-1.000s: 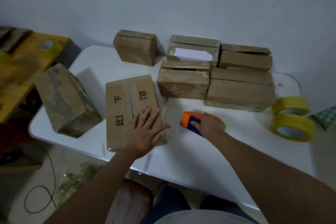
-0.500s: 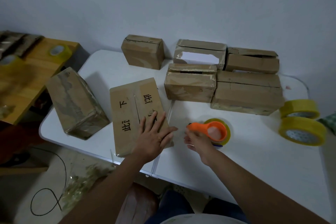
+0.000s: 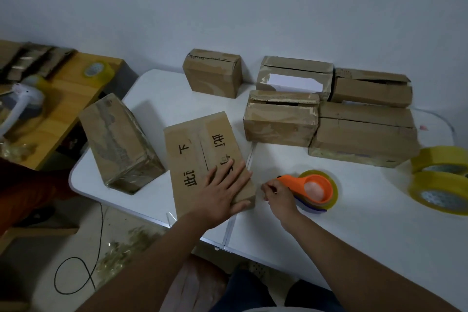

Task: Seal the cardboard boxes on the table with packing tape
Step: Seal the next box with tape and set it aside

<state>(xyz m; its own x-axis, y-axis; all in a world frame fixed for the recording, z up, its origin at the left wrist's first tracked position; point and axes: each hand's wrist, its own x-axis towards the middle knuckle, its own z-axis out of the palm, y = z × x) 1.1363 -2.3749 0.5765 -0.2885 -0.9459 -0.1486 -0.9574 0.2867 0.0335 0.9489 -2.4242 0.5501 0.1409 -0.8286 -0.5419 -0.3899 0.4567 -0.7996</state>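
A flat cardboard box (image 3: pixel 195 157) with black printed characters lies near the front edge of the white table (image 3: pixel 329 235). My left hand (image 3: pixel 222 192) presses flat on its near right corner, fingers spread. Just right of it lies an orange tape dispenser (image 3: pixel 298 182) on its side, holding a yellow tape roll (image 3: pixel 334 192). My right hand (image 3: pixel 281 197) has its fingers curled in a pinch at the dispenser's narrow end; the tape's free end is too thin to make out.
A taped box (image 3: pixel 119 144) stands tilted at the table's left. Several more boxes (image 3: pixel 281 121) crowd the back by the wall. Two yellow tape rolls (image 3: pixel 440 195) lie at the right edge. A wooden table (image 3: pixel 63 99) stands to the left, and a cable (image 3: pixel 76 273) lies on the floor.
My right hand gripped the upright dispenser, laid it on its side, and has shifted to pinch at its narrow end. My left hand stayed pressed on the printed box.
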